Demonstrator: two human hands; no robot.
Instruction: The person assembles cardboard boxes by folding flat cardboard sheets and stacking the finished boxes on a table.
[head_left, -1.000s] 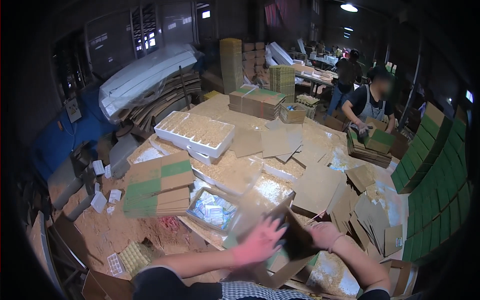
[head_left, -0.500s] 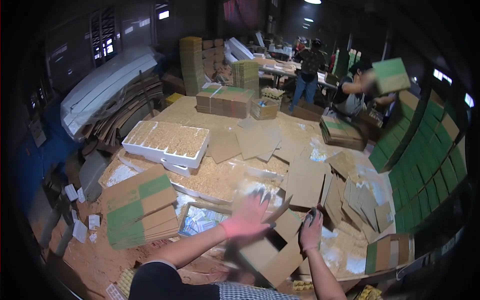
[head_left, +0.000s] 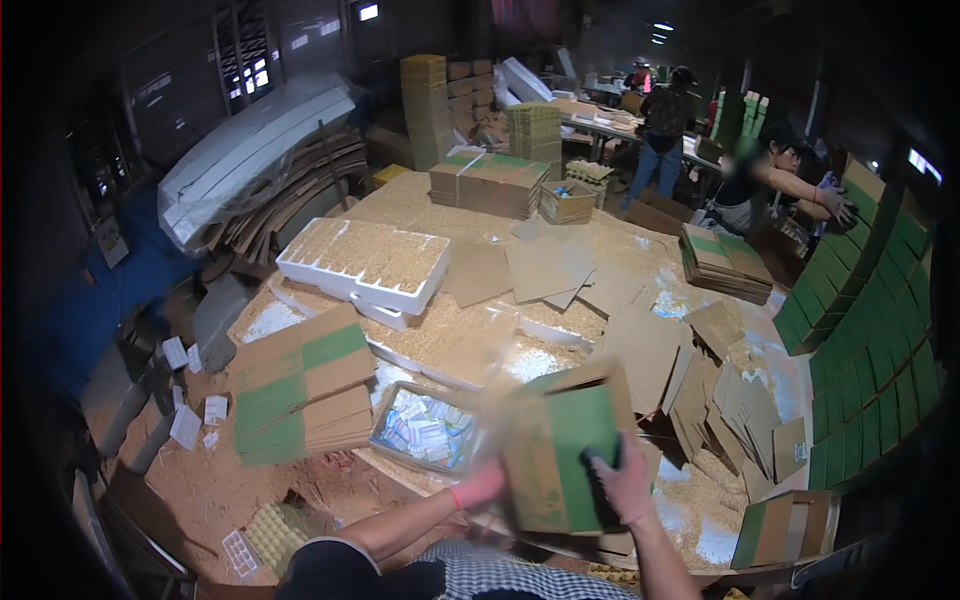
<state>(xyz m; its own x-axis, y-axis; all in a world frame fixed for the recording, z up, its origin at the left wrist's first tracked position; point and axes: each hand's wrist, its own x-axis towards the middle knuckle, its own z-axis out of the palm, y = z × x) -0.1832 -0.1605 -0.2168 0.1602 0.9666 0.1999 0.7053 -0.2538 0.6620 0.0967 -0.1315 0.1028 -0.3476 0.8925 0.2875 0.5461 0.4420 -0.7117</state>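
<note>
Upright in front of me is a brown-and-green cardboard box point(head_left: 560, 455), slightly blurred by motion. My right hand point(head_left: 625, 482), in a pink glove with dark fingertips, grips its right side, fingers pressed on the green face. At the lower left side my left hand point(head_left: 482, 484), also in a pink glove, holds the box; its fingers are hidden behind the cardboard. Just beyond my left hand lies an open carton of small printed packets point(head_left: 425, 430). Left of that is a stack of flattened green-and-brown boxes point(head_left: 300, 385).
White foam trays point(head_left: 365, 265) filled with sawdust-like grains stand on the table. Loose cardboard sheets point(head_left: 545, 265) lie behind and to the right. A wall of green boxes point(head_left: 870, 370) rises at the right, where a co-worker point(head_left: 775, 185) reaches toward it. Egg trays point(head_left: 280, 535) lie lower left.
The box, earlier low with open flaps, is now raised upright between my hands. My left hand has come down to its side. The co-worker's lifted box has gone to the stack.
</note>
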